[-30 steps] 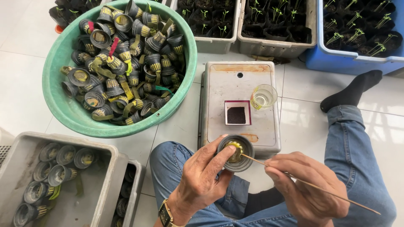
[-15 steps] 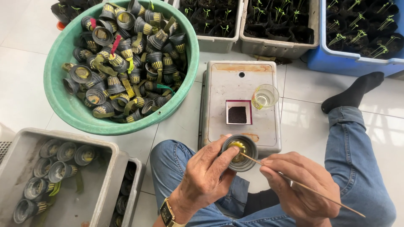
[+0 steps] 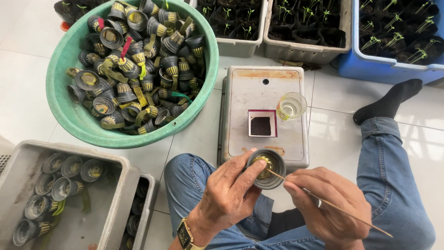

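While gripped mouth-up in the left hand (image 3: 231, 194) beside the grey stand (image 3: 240, 120), small black plastic cup (image 3: 265, 167) facing thin wooden stick (image 3: 323, 203); stick pinched by right hand (image 3: 330, 206), long axis slanting up-left, tip inside cup on yellowish plug. Ribbed, matte cups heaped in green basin (image 3: 64, 111).

I have two hands at work: my left hand (image 3: 231, 192) and my right hand (image 3: 330, 206). Between them I count one small black pot (image 3: 266, 169) and one thin wooden stick (image 3: 333, 206). On the one grey box (image 3: 266, 115) sit one glass cup (image 3: 291, 106) and one square dish (image 3: 262, 123). One green basin (image 3: 64, 111) holds more pots than I can count. The grey tray (image 3: 27, 185) shows about seven pots.
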